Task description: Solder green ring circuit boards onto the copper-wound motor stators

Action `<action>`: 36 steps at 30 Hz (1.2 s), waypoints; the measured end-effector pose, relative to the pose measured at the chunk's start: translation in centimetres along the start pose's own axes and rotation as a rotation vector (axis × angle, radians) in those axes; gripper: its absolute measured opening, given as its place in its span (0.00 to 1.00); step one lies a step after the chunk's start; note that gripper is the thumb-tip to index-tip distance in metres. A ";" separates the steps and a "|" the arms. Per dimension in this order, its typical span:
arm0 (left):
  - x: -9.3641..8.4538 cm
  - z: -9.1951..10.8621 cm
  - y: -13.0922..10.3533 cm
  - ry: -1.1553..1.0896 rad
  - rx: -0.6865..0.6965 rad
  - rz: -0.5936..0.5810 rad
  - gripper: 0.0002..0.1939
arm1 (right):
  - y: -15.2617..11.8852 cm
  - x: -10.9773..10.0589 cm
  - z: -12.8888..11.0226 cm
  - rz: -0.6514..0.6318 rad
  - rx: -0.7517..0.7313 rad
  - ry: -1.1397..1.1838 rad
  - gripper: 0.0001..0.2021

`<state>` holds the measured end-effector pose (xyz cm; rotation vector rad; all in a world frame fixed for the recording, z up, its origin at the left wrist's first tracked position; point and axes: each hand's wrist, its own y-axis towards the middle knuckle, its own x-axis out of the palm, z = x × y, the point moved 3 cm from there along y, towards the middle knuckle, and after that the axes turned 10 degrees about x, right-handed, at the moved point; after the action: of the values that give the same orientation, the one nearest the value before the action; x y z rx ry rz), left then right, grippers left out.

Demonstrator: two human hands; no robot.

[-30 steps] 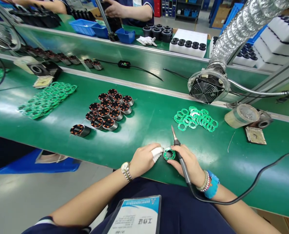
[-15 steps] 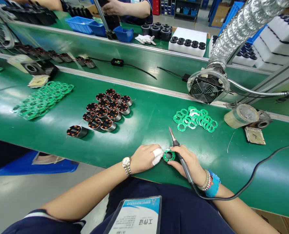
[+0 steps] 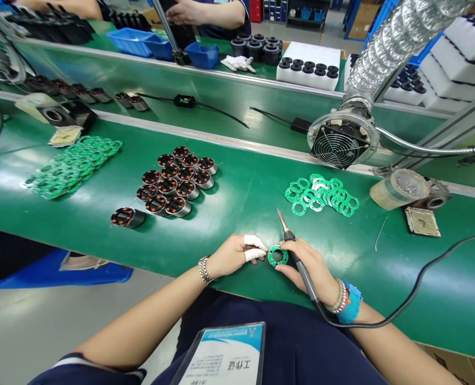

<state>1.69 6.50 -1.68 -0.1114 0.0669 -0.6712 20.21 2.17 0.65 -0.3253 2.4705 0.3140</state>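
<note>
My right hand (image 3: 311,262) grips a green ring-shaped circuit board (image 3: 272,261) between thumb and index finger. A soldering iron (image 3: 304,275) lies across the same hand, its bare tip pointing up and away from the board. Whether a motor part sits beneath the ring is hard to see. At the board's left edge, my left hand (image 3: 231,255) has white-taped fingers pinched together; anything between the fingertips is too small to make out. Further up the bench lies a loose pile of similar ring boards (image 3: 321,193).
Copper-wound motor stators (image 3: 167,185) stand grouped at left centre, one apart (image 3: 127,216). More ring boards (image 3: 75,163) lie left. A fume fan (image 3: 336,140) hangs at the back, near a tub (image 3: 399,190) and sponge (image 3: 422,221). The iron's cable (image 3: 413,294) runs right. A co-worker's hand (image 3: 185,12) shows opposite.
My left hand has turned and its fingers have drawn into a pinch beside the board, with both taped fingers now showing. My right hand, the board and the iron have stayed put.
</note>
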 end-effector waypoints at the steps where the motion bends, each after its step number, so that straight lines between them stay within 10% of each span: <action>1: -0.1 0.1 0.3 0.024 0.028 -0.018 0.09 | 0.0 0.0 0.0 0.005 -0.004 -0.002 0.16; 8: 0.1 0.9 0.7 0.281 0.194 -0.076 0.07 | 0.0 0.0 0.0 0.001 0.000 -0.002 0.15; 19: 3.7 1.0 -1.2 0.651 0.184 0.494 0.07 | -0.3 0.5 -0.4 0.073 -0.004 -0.040 0.16; 28: 4.3 1.6 -4.0 1.243 0.374 0.032 0.19 | -0.4 0.7 -0.5 0.086 -0.016 -0.036 0.15; 36: 3.3 3.1 -0.6 0.900 0.124 -0.062 0.33 | 2.6 -2.9 4.1 0.268 -0.045 -0.186 0.11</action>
<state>4.22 4.28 1.37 0.3173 0.8876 -0.7427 23.92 6.34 -0.44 0.0188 2.3253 0.4886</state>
